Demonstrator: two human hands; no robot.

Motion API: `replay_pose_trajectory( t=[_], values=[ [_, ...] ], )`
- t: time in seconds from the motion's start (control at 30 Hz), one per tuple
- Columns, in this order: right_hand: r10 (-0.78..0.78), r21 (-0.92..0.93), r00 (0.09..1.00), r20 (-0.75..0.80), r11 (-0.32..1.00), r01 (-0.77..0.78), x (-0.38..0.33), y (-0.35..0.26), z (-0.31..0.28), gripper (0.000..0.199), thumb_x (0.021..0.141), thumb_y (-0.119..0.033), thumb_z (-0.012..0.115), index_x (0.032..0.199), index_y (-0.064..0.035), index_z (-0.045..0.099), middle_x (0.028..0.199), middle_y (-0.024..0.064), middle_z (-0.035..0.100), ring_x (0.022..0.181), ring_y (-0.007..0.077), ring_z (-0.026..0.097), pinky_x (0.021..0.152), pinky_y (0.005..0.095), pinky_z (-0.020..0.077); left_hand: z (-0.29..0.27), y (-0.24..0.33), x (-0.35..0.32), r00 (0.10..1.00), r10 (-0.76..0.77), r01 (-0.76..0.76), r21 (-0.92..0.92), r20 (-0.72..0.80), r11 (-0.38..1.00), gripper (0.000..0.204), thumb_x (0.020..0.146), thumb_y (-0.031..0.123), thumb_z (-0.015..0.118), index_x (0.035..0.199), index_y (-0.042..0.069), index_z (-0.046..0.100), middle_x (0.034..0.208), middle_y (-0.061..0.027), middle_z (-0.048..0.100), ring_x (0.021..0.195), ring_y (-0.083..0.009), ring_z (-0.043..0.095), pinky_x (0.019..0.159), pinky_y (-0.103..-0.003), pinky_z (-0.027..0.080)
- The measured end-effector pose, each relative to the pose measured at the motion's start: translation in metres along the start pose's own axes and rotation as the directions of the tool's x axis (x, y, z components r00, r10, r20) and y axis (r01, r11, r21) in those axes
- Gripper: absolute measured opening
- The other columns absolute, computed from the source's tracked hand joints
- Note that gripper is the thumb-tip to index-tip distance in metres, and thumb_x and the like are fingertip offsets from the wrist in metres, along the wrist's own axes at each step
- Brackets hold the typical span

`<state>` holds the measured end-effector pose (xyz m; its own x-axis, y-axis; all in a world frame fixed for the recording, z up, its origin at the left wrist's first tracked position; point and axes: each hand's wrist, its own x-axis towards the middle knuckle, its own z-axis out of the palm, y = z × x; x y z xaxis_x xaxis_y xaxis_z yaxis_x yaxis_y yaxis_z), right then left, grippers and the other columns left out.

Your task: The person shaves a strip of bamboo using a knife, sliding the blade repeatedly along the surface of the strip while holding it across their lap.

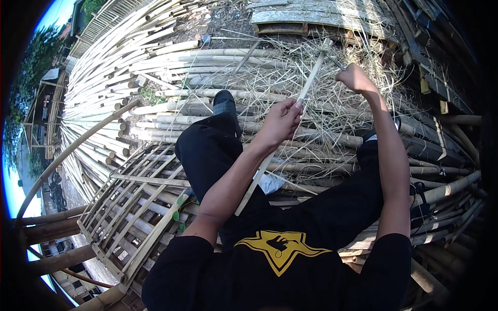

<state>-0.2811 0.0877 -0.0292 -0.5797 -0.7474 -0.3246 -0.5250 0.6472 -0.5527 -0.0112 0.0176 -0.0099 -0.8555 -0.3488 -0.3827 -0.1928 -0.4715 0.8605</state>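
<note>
My left hand (281, 122) is closed around a long pale bamboo strip (313, 79). The strip slants from beside my thigh up to a far end over the straw-like shavings. My right hand (355, 79) forms a fist at the far right, arm stretched out. From it a thin dark knife blade (335, 61) points toward the strip's far end; whether blade and strip touch, I cannot tell. The knife's handle is hidden in the fist. Pale bamboo shavings (342, 114) lie thickly beneath both hands, over laid bamboo poles (218, 61).
A woven bamboo lattice panel (140, 199) stands to my left, crossed by a curved pole (67, 153). Many cut poles (98, 88) fan out at the far left. Weathered planks (321, 18) sit at the back. More bamboo (446, 193) is stacked at my right.
</note>
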Motion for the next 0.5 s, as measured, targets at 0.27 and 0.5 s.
replay_pose_trajectory(
  t=[0.27, 0.5],
  values=[
    [-0.074, 0.515, 0.95, 0.303, 0.851, -0.098, -0.044, -0.039, -0.007, 0.04, 0.089, -0.033, 0.061, 0.06, -0.0098, 0.047, 0.045, -0.0068, 0.033, 0.037, 0.0032, 0.026, 0.036, 0.0234, 0.0166, -0.001, -0.001, 0.007, 0.998, 0.053, -0.052, 0.052, -0.015, 0.997, 0.021, 0.101, 0.024, 0.043, 0.09, 0.007, 0.047, 0.057, 0.0067, 0.035, 0.042, -0.0016, 0.027, 0.037, -0.019, 0.02],
    [-0.123, 0.283, 0.808, -0.577, 0.897, 0.339, -0.051, -0.049, 0.006, 0.04, 0.074, -0.037, 0.078, 0.084, -0.0034, 0.057, 0.057, 0.0007, 0.052, 0.052, 0.0081, 0.05, 0.049, 0.0259, 0.0388, 0.004, -0.006, 0.009, 0.997, 0.068, -0.064, 0.099, -0.037, 0.993, 0.021, 0.101, 0.023, 0.042, 0.089, 0.007, 0.047, 0.057, 0.0062, 0.037, 0.042, -0.0021, 0.028, 0.037, -0.019, 0.022]
  ],
)
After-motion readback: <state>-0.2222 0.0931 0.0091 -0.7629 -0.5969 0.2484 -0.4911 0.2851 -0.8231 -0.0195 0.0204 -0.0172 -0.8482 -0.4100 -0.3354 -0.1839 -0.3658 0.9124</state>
